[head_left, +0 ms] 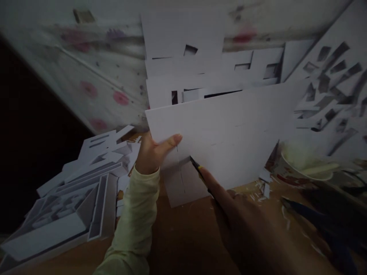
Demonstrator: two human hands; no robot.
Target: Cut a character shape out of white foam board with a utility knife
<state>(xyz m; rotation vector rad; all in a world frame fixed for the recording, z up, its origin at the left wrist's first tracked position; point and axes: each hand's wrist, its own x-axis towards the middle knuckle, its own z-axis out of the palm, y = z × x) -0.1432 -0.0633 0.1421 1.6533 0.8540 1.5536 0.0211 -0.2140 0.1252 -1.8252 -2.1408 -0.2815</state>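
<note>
My left hand (155,152) grips the left edge of a large white board (229,126), thumb on its front face and the other fingers hidden behind. The board is held up on edge over the table, tilted, with thin cut lines on its lower left. In my right hand (229,206) is a craft knife (200,173) with a dark blade and some yellow on it. Its tip is at the board, right of the long slit; I cannot tell how deep it sits. My index finger lies along the knife.
White cut-out pieces (100,152) and box-like parts are piled on the left. More white sheets (183,34) with openings lean behind. A bowl (298,172), scraps (266,189) and a blue-handled tool (306,217) lie on the right of the wooden table (183,236).
</note>
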